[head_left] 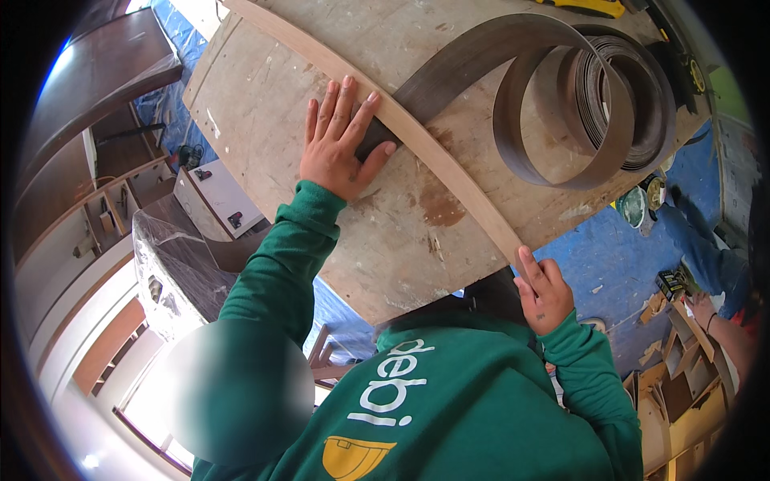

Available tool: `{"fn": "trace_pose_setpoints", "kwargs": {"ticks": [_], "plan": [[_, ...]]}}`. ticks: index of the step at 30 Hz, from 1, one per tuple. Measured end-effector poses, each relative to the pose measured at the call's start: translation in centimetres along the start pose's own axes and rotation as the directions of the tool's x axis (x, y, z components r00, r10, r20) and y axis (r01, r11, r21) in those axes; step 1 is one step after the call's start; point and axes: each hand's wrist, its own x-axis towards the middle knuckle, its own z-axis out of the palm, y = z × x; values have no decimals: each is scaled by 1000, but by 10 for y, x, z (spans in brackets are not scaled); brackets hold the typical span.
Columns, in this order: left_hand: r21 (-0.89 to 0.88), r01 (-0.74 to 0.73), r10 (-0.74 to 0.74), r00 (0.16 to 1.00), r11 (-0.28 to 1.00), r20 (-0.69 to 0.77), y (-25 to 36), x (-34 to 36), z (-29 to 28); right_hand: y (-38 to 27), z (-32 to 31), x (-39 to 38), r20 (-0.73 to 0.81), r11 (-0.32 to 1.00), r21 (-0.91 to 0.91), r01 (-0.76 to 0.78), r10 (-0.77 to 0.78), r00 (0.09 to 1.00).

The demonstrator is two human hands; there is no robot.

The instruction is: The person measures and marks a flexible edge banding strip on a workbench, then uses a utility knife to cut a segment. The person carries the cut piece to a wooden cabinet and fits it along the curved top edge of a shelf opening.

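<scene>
Pale wooden strip (455, 168) slants across the worktable (385, 256) from far left to near right, its near end pinched in the right hand (549, 298). Fingers apart, the left hand (341, 152) lies flat, fingertips at the strip's edge; dark banding (473, 58) coils far right.

head view, left fisheye of a head-worn pair, upright, looking down past the sweatshirt (497, 393) onto the table (257, 144), left hand (341, 148) and right hand (547, 297) near, blue sheet (597, 276) farther below, straight edges bowing outward
</scene>
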Motion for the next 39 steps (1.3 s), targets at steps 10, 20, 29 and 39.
{"fn": "trace_pose_setpoints", "kwargs": {"ticks": [10, 20, 29, 39], "plan": [[-16, -1, 1, 1000, 1000, -4, -1, 1, 1, 0, 3, -1, -8, 1000, 5, 6, -6, 1000], [-21, 11, -10, 1000, 1000, 8, -2, 1, 2, -2, 1, -1, 29, 999, -3, -40, 40, 999], [5, 21, -21, 1000, 1000, 20, -1, 0, 1, -55, -15, 66, -161, 962, -182, 204, -234, 959], [1, 31, -31, 999, 1000, 6, -1, 1, 2, -87, 30, 191, -185, 956, -146, 256, -281, 942]]}}
